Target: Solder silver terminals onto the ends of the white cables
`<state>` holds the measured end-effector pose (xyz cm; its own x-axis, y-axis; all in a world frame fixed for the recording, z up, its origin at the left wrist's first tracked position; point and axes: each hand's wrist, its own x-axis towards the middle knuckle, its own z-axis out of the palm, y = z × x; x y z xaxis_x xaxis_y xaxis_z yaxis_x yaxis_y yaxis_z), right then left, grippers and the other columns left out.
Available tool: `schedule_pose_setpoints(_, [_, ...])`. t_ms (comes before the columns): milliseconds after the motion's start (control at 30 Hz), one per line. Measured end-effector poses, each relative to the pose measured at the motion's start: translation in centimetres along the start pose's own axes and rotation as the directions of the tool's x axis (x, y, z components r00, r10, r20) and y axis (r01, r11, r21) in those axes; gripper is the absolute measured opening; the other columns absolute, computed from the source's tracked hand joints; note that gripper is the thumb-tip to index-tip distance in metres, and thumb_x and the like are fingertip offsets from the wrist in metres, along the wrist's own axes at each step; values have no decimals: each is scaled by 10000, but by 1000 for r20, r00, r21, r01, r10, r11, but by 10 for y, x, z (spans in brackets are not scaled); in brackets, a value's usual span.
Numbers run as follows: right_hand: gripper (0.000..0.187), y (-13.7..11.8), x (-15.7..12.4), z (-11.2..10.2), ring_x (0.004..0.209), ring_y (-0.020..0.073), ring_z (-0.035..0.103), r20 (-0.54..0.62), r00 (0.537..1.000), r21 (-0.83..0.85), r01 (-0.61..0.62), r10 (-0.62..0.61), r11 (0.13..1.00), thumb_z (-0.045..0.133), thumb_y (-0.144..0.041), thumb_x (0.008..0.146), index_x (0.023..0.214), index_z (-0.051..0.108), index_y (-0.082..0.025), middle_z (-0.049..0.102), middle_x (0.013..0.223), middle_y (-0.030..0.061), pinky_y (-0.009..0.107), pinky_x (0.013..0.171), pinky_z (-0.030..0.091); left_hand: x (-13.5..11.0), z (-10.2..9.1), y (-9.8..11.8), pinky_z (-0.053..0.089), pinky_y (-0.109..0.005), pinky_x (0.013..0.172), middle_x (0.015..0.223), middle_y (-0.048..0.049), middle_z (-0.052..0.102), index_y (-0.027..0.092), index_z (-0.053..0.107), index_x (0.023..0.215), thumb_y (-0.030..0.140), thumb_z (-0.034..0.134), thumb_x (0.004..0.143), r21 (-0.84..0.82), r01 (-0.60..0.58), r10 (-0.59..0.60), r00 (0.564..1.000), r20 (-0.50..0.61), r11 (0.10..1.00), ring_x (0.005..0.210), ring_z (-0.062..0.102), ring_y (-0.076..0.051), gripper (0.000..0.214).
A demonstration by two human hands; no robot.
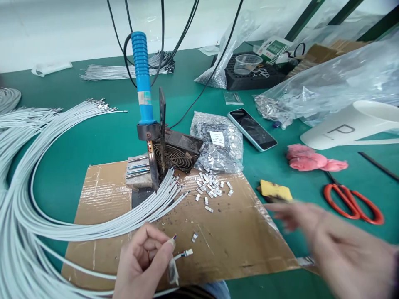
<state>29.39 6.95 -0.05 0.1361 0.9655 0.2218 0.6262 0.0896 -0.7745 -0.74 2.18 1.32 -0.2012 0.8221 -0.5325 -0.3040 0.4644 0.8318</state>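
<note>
My left hand [146,259] is closed in a pinch on a white cable, whose thin coloured wire ends [174,237] stick out past the thumb. Just below it, another cable end carries a small white connector [188,252]. A loose connector [195,237] lies on the cardboard [230,245] nearby. My right hand [324,236], smeared by motion, has its fingers stretched out near the yellow sponge [276,190], with nothing visible in them. A blue-handled soldering iron [143,79] stands upright in a holder, tip down, beside a bundle of white cables [102,226].
Several small connectors [210,185] are scattered before a plastic bag [216,139]. A fan [179,153] stands behind the iron. Right of these lie a phone [253,129], a pink cloth [311,158], red-handled scissors [352,201] and a white jug [346,126]. Black cords [218,62] hang overhead.
</note>
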Motion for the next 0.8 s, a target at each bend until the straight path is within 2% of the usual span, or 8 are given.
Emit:
schedule_pose_setpoints(33, [181, -19, -9, 22, 743, 259, 735, 57, 998, 87, -10, 5, 996, 657, -320, 951, 919, 816, -400, 792, 874, 38, 350, 680, 598, 0, 0, 0, 286, -173, 491, 489, 38, 561, 146, 663, 654, 594, 916, 608, 11, -10, 10, 1000, -7, 1000, 469, 391, -58, 517])
schedule_pose_setpoints(67, [149, -37, -16, 44, 684, 235, 727, 205, 978, 190, -16, -24, 982, 712, -290, 913, 894, 833, -376, 785, 797, 27, 316, 630, 594, 0, 0, 0, 286, -173, 493, 487, 35, 564, 144, 667, 645, 594, 917, 606, 18, -17, 18, 1000, -12, 1000, 469, 395, -58, 516])
schedule_pose_setpoints(133, [150, -69, -28, 79, 639, 196, 708, 345, 938, 377, -118, -21, 919, 722, -247, 894, 904, 854, -317, 773, 764, 37, 255, 540, 554, -1, 0, 0, 290, -172, 492, 486, 29, 573, 142, 671, 636, 587, 922, 603, 16, -20, 20, 1000, -12, 1000, 469, 406, -58, 512])
schedule_pose_setpoints(233, [154, -95, -36, 105, 646, 167, 680, 461, 887, 532, -286, 11, 797, 723, -229, 873, 906, 869, -267, 733, 735, 42, 226, 539, 507, -2, -1, 1, 300, -170, 495, 488, 24, 592, 143, 681, 637, 562, 932, 607, -12, -20, 20, 1000, -8, 1000, 468, 413, -57, 489])
schedule_pose_setpoints(467, [138, -107, -38, 104, 596, 132, 575, 493, 866, 574, -401, 91, 714, 751, -207, 833, 819, 875, -267, 679, 673, 23, 217, 508, 408, -5, -1, -1, 295, -166, 485, 493, 23, 607, 157, 688, 642, 558, 926, 622, -25, -25, 25, 1000, 9, 999, 463, 407, -54, 466])
schedule_pose_setpoints(600, [131, -107, -42, 108, 599, 135, 565, 473, 870, 572, -422, 137, 703, 748, -204, 815, 765, 861, -247, 661, 650, 18, 225, 523, 399, -5, -2, -8, 320, -164, 490, 518, 7, 637, 167, 687, 654, 590, 877, 679, 67, -110, 110, 994, 3, 992, 478, 433, -68, 464])
schedule_pose_setpoints(700, [145, -104, -43, 107, 564, 118, 534, 475, 872, 526, -389, 118, 757, 727, -208, 824, 724, 832, -199, 622, 623, 6, 214, 503, 382, -4, -5, -15, 336, -178, 475, 529, -2, 640, 177, 700, 675, 590, 829, 743, 184, -194, 197, 980, 4, 964, 475, 459, -86, 438])
schedule_pose_setpoints(800, [180, -104, -39, 101, 522, 99, 509, 469, 883, 445, -255, 19, 858, 694, -192, 841, 692, 791, -167, 575, 593, -12, 198, 471, 365, -5, -7, -21, 376, -198, 462, 558, -14, 657, 194, 719, 678, 483, 810, 803, 319, -275, 291, 957, -4, 907, 481, 517, -116, 328])
